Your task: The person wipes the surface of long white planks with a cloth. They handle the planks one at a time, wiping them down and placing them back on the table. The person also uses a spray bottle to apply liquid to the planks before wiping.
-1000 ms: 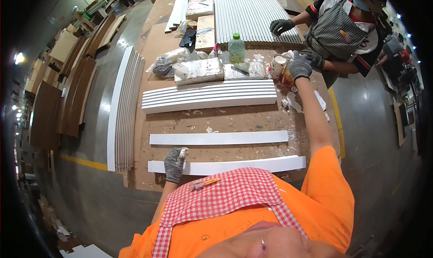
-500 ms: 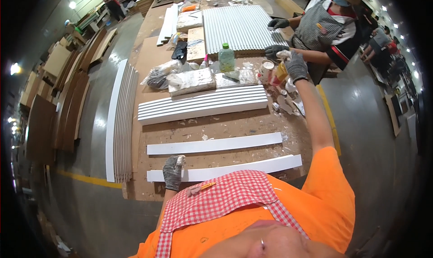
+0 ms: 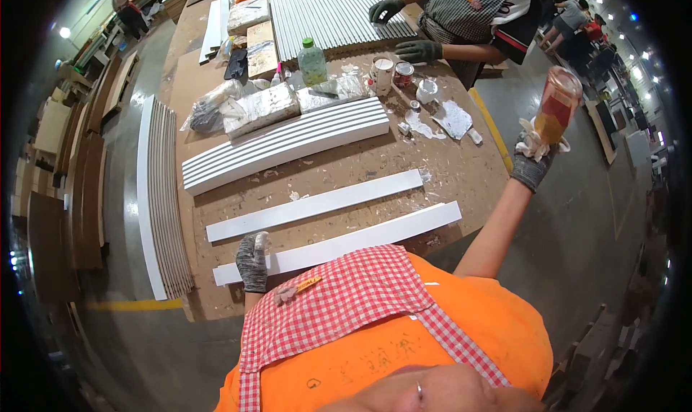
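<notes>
My right hand, in a grey glove, is raised off the table's right side. It is closed around a clear bottle with a red and yellow label, and a crumpled whitish rag is bunched between them. My left hand, gloved too, lies curled at the left part of the nearest white strip, gripping it; the glove's fingertips are whitened. A second white strip lies just beyond. Farther off is a stack of white strips set side by side.
A co-worker's gloved hands are by a wide panel of white strips. On the paint-stained table stand a green-capped bottle, cans and a white jar. More strips line the left edge.
My right hand has taken the bottle from among the cans and swung it right, past the table edge. My left hand stays at the strip. The view has shifted, and the co-worker's hands have moved slightly.
</notes>
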The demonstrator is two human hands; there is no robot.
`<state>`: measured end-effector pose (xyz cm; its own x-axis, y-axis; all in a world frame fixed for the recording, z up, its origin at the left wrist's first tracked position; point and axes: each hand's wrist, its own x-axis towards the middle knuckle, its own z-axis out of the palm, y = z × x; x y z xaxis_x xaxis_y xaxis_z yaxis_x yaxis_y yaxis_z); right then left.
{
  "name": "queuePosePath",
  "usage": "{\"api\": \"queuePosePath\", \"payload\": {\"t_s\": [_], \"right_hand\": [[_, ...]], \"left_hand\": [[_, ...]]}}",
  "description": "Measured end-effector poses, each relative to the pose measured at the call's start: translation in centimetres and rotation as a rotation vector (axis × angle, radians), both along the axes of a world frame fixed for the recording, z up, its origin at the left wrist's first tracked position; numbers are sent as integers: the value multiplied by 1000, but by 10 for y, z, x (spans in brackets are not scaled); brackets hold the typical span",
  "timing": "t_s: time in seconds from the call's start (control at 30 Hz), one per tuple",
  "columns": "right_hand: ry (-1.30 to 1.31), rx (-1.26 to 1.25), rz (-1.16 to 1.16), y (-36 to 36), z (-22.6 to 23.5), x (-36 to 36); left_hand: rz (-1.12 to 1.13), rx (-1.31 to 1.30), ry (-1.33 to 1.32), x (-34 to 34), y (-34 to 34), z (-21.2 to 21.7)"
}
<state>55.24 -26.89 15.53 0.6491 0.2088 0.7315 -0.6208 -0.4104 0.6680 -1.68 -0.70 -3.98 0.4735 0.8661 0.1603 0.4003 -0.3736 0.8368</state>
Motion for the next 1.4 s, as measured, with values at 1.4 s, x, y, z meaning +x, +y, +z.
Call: {"api": "queuePosePath", "payload": {"t_s": [1.4], "right_hand": [[-1421, -1737, -3298, 176, -64, 44]], "left_hand": [[0, 20, 67, 3, 2, 2]]}}
